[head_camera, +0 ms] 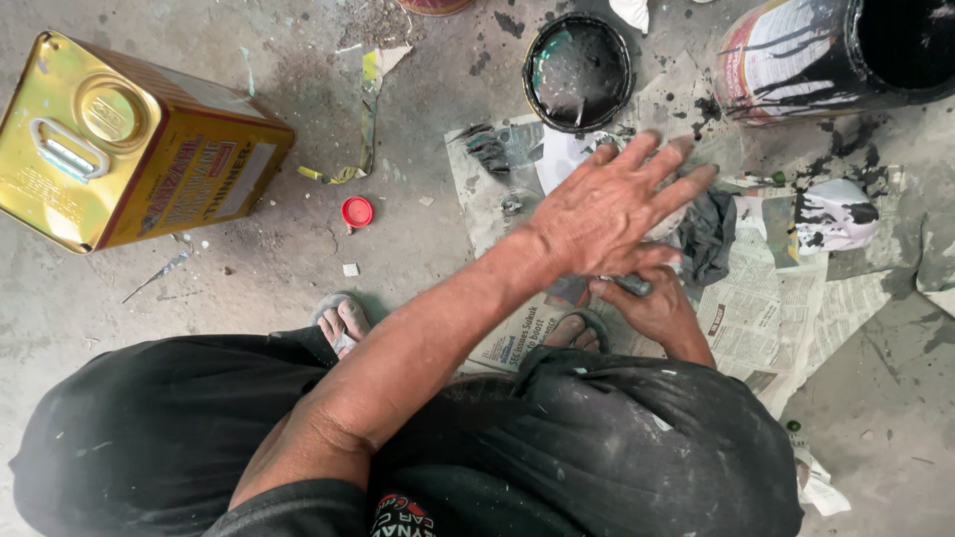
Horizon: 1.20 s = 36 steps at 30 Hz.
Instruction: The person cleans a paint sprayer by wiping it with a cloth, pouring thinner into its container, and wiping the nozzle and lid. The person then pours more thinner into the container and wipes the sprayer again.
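Note:
My left hand reaches across from the lower left with its fingers spread flat, palm down, over newspaper and the edge of a dark grey rag. It holds nothing. Just below it, my right hand is curled around a small grey handle-like object; most of that object is hidden under my left hand, so I cannot tell what it is. Both hands are smeared with dark paint.
A yellow rectangular tin stands at the far left, with a red cap on the concrete near it. A black-coated round lid and a paint can dripping black sit at the top. A stained white wad lies right.

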Each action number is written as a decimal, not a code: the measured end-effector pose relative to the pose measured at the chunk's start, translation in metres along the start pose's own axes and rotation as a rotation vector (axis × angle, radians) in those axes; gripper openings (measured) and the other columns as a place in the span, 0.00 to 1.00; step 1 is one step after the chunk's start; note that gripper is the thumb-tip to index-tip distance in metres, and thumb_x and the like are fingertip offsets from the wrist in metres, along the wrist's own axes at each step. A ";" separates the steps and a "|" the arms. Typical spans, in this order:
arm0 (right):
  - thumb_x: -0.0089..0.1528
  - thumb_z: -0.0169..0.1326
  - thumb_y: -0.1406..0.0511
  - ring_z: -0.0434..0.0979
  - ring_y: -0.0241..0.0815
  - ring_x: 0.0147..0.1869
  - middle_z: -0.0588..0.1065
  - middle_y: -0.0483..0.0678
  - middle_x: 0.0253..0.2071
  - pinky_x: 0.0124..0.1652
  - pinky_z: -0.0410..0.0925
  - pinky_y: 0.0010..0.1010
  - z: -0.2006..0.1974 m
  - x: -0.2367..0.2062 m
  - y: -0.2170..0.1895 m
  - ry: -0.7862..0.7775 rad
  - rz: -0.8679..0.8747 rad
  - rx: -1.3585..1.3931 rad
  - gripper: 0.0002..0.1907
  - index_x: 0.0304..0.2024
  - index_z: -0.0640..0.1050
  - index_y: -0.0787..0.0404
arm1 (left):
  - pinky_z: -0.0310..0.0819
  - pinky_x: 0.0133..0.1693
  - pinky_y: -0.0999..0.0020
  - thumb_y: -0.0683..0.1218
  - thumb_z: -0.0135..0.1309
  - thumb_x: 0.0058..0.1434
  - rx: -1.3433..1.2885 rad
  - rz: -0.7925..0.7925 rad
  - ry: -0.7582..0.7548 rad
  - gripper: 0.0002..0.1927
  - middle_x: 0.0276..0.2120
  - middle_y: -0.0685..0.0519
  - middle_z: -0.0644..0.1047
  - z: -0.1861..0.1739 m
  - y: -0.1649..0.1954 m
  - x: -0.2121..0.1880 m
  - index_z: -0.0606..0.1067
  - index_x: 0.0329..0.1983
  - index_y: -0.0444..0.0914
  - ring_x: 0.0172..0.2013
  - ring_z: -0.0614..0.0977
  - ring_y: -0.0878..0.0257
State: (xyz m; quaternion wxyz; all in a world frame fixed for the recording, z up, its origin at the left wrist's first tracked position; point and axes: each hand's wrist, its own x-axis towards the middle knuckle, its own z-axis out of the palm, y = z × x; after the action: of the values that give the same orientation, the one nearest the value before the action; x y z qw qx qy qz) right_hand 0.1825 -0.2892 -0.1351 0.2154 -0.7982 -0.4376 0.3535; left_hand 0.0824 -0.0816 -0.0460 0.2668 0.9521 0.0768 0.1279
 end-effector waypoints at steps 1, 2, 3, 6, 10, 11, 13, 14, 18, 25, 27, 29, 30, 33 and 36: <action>0.56 0.68 0.51 0.81 0.57 0.50 0.82 0.56 0.43 0.49 0.71 0.45 0.002 0.000 -0.003 -0.016 0.026 -0.007 0.24 0.45 0.84 0.61 | 0.70 0.60 0.46 0.68 0.53 0.58 -0.010 -0.001 -0.080 0.41 0.63 0.45 0.67 0.000 -0.004 -0.003 0.65 0.69 0.44 0.63 0.66 0.46; 0.56 0.68 0.50 0.83 0.55 0.48 0.83 0.55 0.41 0.49 0.72 0.43 0.005 -0.001 -0.007 -0.031 0.053 -0.014 0.24 0.44 0.84 0.61 | 0.70 0.61 0.47 0.66 0.52 0.64 -0.020 -0.001 -0.161 0.37 0.63 0.44 0.67 0.001 -0.008 -0.007 0.65 0.70 0.42 0.64 0.66 0.46; 0.56 0.67 0.50 0.84 0.53 0.47 0.83 0.54 0.39 0.48 0.73 0.42 0.007 -0.001 -0.011 -0.044 0.080 -0.020 0.24 0.43 0.85 0.60 | 0.71 0.61 0.47 0.65 0.53 0.64 -0.020 0.050 -0.103 0.36 0.62 0.44 0.68 0.001 -0.012 -0.011 0.67 0.68 0.42 0.63 0.68 0.45; 0.57 0.65 0.50 0.85 0.52 0.45 0.83 0.54 0.38 0.48 0.73 0.41 0.013 -0.004 -0.023 0.079 -0.029 0.105 0.23 0.42 0.83 0.61 | 0.73 0.59 0.49 0.62 0.54 0.63 -0.024 0.190 0.097 0.31 0.57 0.42 0.71 -0.001 -0.020 -0.016 0.71 0.63 0.40 0.59 0.73 0.42; 0.59 0.64 0.52 0.85 0.52 0.44 0.83 0.54 0.38 0.47 0.73 0.40 0.016 -0.003 -0.036 0.056 -0.005 0.133 0.22 0.46 0.83 0.62 | 0.78 0.58 0.59 0.57 0.54 0.68 -0.294 0.152 0.344 0.23 0.54 0.45 0.74 -0.015 -0.023 -0.014 0.71 0.61 0.41 0.54 0.79 0.49; 0.60 0.65 0.54 0.83 0.54 0.46 0.82 0.57 0.41 0.47 0.72 0.42 0.016 -0.003 -0.038 0.096 -0.059 0.110 0.22 0.47 0.82 0.64 | 0.79 0.57 0.62 0.56 0.54 0.70 -0.375 0.099 0.358 0.21 0.53 0.47 0.74 -0.019 -0.026 -0.013 0.71 0.61 0.41 0.53 0.81 0.52; 0.60 0.66 0.55 0.82 0.57 0.47 0.81 0.59 0.43 0.47 0.71 0.43 0.017 -0.001 -0.040 0.124 -0.106 0.068 0.22 0.47 0.82 0.66 | 0.82 0.54 0.66 0.55 0.55 0.71 -0.485 -0.011 0.374 0.19 0.51 0.51 0.76 -0.025 -0.039 -0.012 0.73 0.60 0.42 0.50 0.82 0.59; 0.60 0.66 0.55 0.82 0.57 0.46 0.81 0.59 0.42 0.47 0.72 0.43 0.018 -0.001 -0.040 0.109 -0.093 0.053 0.21 0.46 0.82 0.66 | 0.81 0.52 0.66 0.55 0.56 0.71 -0.597 -0.100 0.391 0.19 0.49 0.53 0.78 -0.027 -0.051 -0.012 0.74 0.59 0.42 0.49 0.82 0.61; 0.60 0.64 0.54 0.83 0.54 0.46 0.82 0.57 0.42 0.47 0.72 0.42 0.022 -0.002 -0.033 0.114 -0.153 0.096 0.20 0.44 0.83 0.63 | 0.82 0.42 0.64 0.62 0.51 0.64 -1.188 -0.555 0.457 0.25 0.43 0.58 0.81 -0.021 -0.115 -0.019 0.79 0.53 0.41 0.46 0.81 0.65; 0.58 0.66 0.55 0.81 0.57 0.46 0.82 0.58 0.40 0.47 0.71 0.44 0.022 -0.012 -0.024 0.112 0.025 0.020 0.21 0.42 0.83 0.65 | 0.83 0.32 0.59 0.55 0.53 0.64 -1.495 -1.191 0.318 0.17 0.31 0.51 0.81 0.058 -0.193 -0.111 0.77 0.43 0.36 0.29 0.84 0.59; 0.56 0.68 0.54 0.81 0.58 0.49 0.81 0.60 0.42 0.49 0.71 0.43 0.018 -0.016 -0.026 0.136 0.101 -0.029 0.23 0.43 0.83 0.66 | 0.76 0.29 0.59 0.51 0.55 0.66 -1.390 -1.206 0.348 0.12 0.30 0.53 0.80 0.080 -0.208 -0.129 0.79 0.43 0.38 0.27 0.80 0.61; 0.59 0.64 0.55 0.82 0.54 0.53 0.81 0.60 0.47 0.52 0.70 0.41 0.013 -0.020 -0.029 0.072 0.035 0.122 0.25 0.51 0.81 0.65 | 0.62 0.24 0.62 0.49 0.55 0.67 -1.260 -1.244 0.298 0.10 0.30 0.54 0.78 0.091 -0.217 -0.138 0.81 0.43 0.38 0.24 0.74 0.62; 0.61 0.62 0.55 0.82 0.52 0.55 0.81 0.60 0.50 0.53 0.70 0.40 0.010 -0.021 -0.031 0.040 0.003 0.197 0.26 0.56 0.80 0.64 | 0.68 0.28 0.60 0.49 0.56 0.67 -0.887 -1.108 0.322 0.09 0.31 0.51 0.79 0.095 -0.219 -0.139 0.81 0.43 0.40 0.28 0.77 0.58; 0.60 0.62 0.54 0.82 0.50 0.56 0.81 0.60 0.49 0.53 0.70 0.39 0.005 -0.022 -0.033 -0.003 0.143 0.176 0.29 0.60 0.78 0.61 | 0.77 0.40 0.55 0.46 0.58 0.64 -0.038 -0.666 0.309 0.06 0.35 0.46 0.80 0.101 -0.210 -0.136 0.80 0.43 0.42 0.37 0.82 0.50; 0.61 0.63 0.55 0.80 0.54 0.58 0.80 0.60 0.51 0.54 0.69 0.41 0.007 -0.022 -0.031 0.038 0.102 0.152 0.28 0.59 0.78 0.63 | 0.74 0.46 0.52 0.44 0.58 0.58 0.162 -0.314 0.150 0.12 0.41 0.46 0.76 0.104 -0.173 -0.123 0.77 0.46 0.41 0.46 0.78 0.47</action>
State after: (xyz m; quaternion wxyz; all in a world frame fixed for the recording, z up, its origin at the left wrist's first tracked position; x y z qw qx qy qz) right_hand 0.1522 -0.2909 -0.1108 0.2653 -0.8073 -0.3643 0.3810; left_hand -0.0189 -0.0127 -0.2478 0.1995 0.9345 0.2544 0.1487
